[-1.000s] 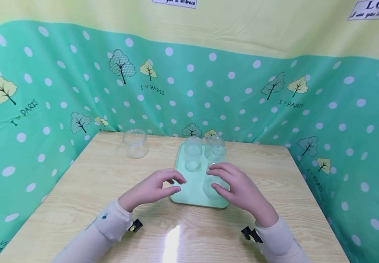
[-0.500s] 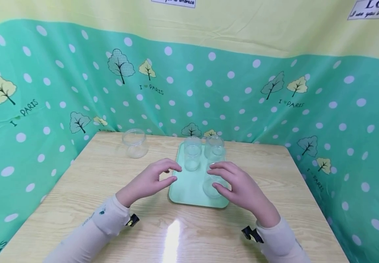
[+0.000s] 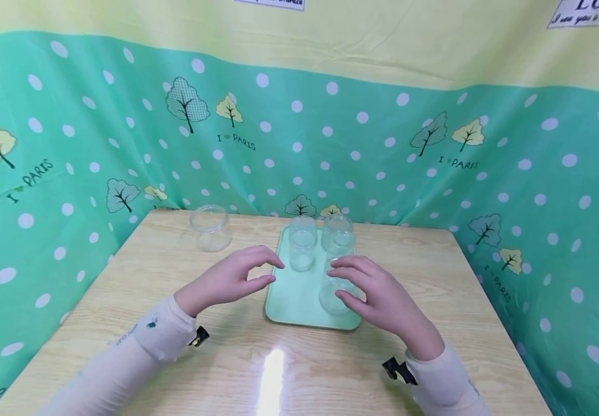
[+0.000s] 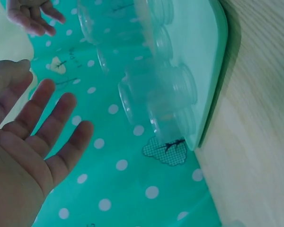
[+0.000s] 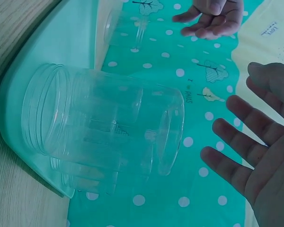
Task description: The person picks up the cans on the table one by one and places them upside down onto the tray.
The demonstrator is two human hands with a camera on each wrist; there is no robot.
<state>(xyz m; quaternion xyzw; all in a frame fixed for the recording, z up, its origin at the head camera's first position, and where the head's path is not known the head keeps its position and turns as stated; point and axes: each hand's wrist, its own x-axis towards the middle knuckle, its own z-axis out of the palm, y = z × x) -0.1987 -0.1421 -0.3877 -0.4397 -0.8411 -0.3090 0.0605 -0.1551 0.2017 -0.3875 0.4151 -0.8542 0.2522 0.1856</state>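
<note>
My left hand [image 3: 229, 276] hovers at the left edge of a light green tray [image 3: 290, 300], its fingers loosely bent and holding nothing. Above a clear jar [image 3: 332, 297] at the tray's front right is my right hand [image 3: 382, 297]. In the right wrist view a gap shows between its fingers and that jar [image 5: 104, 118], which stands with its threaded mouth down on the tray. More clear jars stand farther back on the tray, one at the left [image 3: 302, 254] and others at the right [image 3: 337, 228]; their outlines overlap. My right hand partly hides the front jar.
Another clear jar [image 3: 213, 231] stands off the tray, at the back left of the wooden table [image 3: 424, 271]. Behind the table and at both sides hangs a green patterned cloth [image 3: 361, 156]. Light glares on the table's front [image 3: 272, 375].
My left hand has drawn back to the left and slightly away, off the tray's middle. My right hand has stayed nearly still above the front jar. The jars stand as before.
</note>
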